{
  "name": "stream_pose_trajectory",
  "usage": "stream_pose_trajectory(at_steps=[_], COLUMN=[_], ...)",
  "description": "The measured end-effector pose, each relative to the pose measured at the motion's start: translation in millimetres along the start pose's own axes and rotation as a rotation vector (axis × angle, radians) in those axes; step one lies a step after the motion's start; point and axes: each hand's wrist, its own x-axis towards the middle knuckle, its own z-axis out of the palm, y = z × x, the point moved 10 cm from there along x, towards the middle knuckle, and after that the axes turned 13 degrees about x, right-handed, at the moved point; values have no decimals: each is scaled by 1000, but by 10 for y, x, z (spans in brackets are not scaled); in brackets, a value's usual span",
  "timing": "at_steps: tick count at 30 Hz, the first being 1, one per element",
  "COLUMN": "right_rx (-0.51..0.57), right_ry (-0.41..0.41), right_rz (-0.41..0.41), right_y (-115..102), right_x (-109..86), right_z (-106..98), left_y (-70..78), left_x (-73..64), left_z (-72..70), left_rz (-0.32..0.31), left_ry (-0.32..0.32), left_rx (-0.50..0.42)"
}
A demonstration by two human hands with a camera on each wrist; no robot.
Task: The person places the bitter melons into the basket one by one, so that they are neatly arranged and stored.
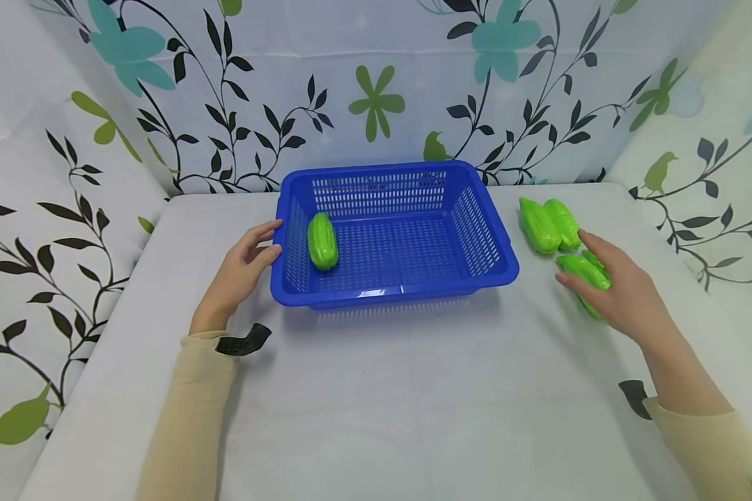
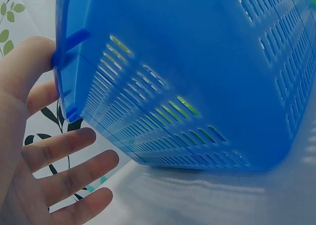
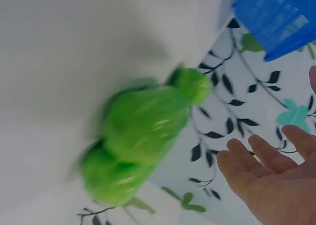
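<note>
On the white table [image 1: 376, 417], a blue basket [image 1: 388, 243] sits near the back, with one green vegetable [image 1: 322, 241] inside, close to its left end. The left hand [image 1: 232, 278] touches the rim [image 1: 439, 286] with its thumb and one finger; its other fingers are loose. The right hand [image 1: 627, 299] is wide, thumb well apart from the fingers, over the green pile [image 1: 540, 227] right of the basket. It does not seem to hold anything. To take one well, put the thumb on one side and fingers on the other, and squeeze softly round the fat middle, as it looks slippery. Now count: one basket, one vegetable inside, two at the back of the pile, and at least one more partly under the hand; I cannot tell if more hide there.
</note>
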Motion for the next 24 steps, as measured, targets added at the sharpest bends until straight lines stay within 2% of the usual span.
stream_pose_trajectory(at_steps=[5,10,18,24], right_rx=[-69,-106,-149,-164], right_ry=[-45,-55,-41,-42], right_rz=[-39,-82,-150,-103], right_y=[238,391,433,466], right_x=[-91,-131,-129,-99], right_z=[35,75,88,80], left_y=[22,43,42,53], left_x=[11,7,7,5], left_z=[-1,-1,1,-6], left_rz=[0,1,1,5], left_ry=[1,4,2,5], left_rx=[-9,-7,-7,-10])
